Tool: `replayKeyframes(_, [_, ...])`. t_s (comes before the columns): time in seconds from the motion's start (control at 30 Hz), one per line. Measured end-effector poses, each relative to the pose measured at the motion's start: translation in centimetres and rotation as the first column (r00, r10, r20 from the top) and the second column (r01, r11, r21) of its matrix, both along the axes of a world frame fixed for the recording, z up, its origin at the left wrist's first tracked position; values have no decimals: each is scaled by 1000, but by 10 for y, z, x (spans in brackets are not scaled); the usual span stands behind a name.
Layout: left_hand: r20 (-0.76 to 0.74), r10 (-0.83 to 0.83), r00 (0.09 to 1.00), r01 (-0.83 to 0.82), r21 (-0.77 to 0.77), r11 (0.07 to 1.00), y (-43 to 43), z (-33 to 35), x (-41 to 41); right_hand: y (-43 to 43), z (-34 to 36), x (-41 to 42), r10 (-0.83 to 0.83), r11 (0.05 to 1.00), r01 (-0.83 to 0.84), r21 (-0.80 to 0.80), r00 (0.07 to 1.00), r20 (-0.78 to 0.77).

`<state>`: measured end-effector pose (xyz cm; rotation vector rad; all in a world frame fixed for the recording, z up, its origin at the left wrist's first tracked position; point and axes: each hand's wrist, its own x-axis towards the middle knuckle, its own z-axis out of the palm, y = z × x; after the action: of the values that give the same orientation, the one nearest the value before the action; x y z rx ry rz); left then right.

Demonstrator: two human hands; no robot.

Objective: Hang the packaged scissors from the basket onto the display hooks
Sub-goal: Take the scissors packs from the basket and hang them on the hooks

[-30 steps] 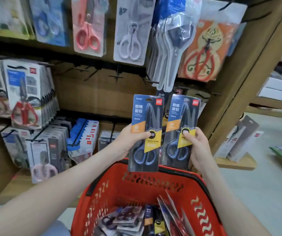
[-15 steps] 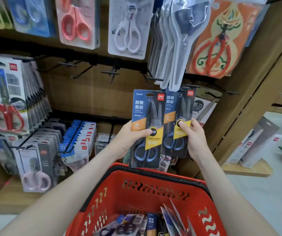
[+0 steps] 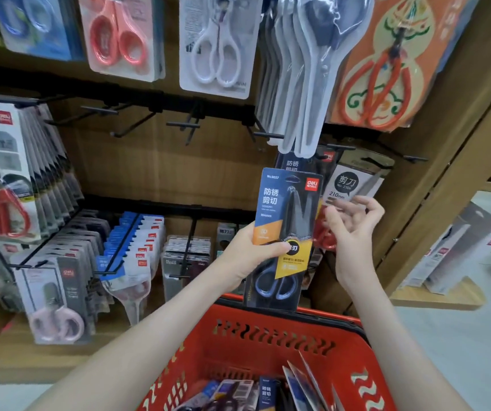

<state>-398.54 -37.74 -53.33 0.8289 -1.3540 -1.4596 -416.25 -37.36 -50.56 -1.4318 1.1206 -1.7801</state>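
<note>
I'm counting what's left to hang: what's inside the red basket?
The basket holds several scissor packs, some flat, a few on edge. They overlap and hide the floor; the near part is out of frame.

Grey boxes (image 3: 457, 244) stand on a low wooden shelf (image 3: 439, 298) above pale floor (image 3: 460, 354).

Both bare forearms reach up and forward from the lower edge. The left hand (image 3: 248, 252) grips a dark blue card package of scissors (image 3: 290, 209) — thumb lying across its front. The right hand (image 3: 352, 232) is raised just beside it, fingers loosely curled, holding nothing.
</note>
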Motion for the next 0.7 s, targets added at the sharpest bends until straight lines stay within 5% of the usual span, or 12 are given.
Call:
replayKeyframes(0.1, [28,-19,999,22,-94,995,3,9,-14,17,12,3,148,983,-166,-80,969,-196])
replayKeyframes(0.2, [36,-21,999,26,-141,990,1,20,-28,13,22,1,59,986,-118,-116,906,-420])
replayKeyframes(0.33, [139,125,982,-94,-208,974,-4,29,-42,2,34,-4,-4,998,-25,-57,889,-459])
replayKeyframes(0.47, [199,355,913,-241,-439,865,-8,31,-48,-11,39,-2,-36,999,23,-31,847,-530])
replayKeyframes(0.7, [506,525,684,-136,-619,774,-28,23,-46,-38,36,2,1,995,64,80,776,-631])
